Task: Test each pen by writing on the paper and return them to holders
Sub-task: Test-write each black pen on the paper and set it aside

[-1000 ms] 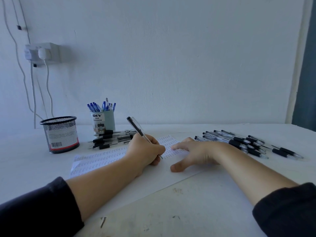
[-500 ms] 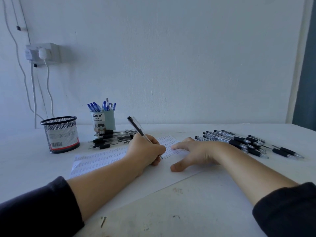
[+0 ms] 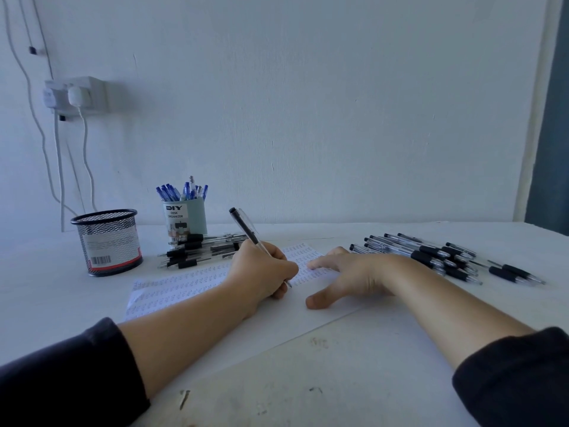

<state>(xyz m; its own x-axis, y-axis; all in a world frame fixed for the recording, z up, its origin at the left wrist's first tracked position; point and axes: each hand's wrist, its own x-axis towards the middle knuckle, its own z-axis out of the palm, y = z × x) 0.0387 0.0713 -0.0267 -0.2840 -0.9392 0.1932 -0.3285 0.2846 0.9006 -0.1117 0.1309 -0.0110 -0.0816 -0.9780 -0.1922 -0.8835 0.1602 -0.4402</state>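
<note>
The pen (image 3: 246,231) in use is a clear one with a black cap end, and it leans up and away to the left while its tip meets the paper (image 3: 191,288) just beside the knuckles. The left hand (image 3: 261,272) grips it, fingers curled round the lower barrel, the heel of the hand resting on the sheet. The paper lies flat on the white table (image 3: 338,380), turned a little askew, and rows of small written marks cover its far half; its near half is bare. The right hand (image 3: 351,272) lies on the sheet's right part with fingers straight and spread, thumb stretched toward the near edge, pressing the paper down and holding nothing. Beyond the left hand a heap of black-grip pens (image 3: 197,251) lies on the table, touching the far edge of the sheet or just beside it; which, I cannot tell. Behind that heap stands a pale green holder (image 3: 184,218) printed with "DIY DESK ORGANIZER", and blue pens (image 3: 181,191) stand upright in it. To its left, apart from it, stands a black mesh holder (image 3: 106,241) with a barcode label and a red band at its base; what it holds cannot be seen. To the right of the right hand a second, wider spread of black-grip pens (image 3: 437,257) lies on the table, a few set a little apart at the far right. Dark sleeves (image 3: 70,374) cover both forearms near the elbows. On the wall at the upper left a socket (image 3: 77,94) carries a white plug, and cords hang down from it.
</note>
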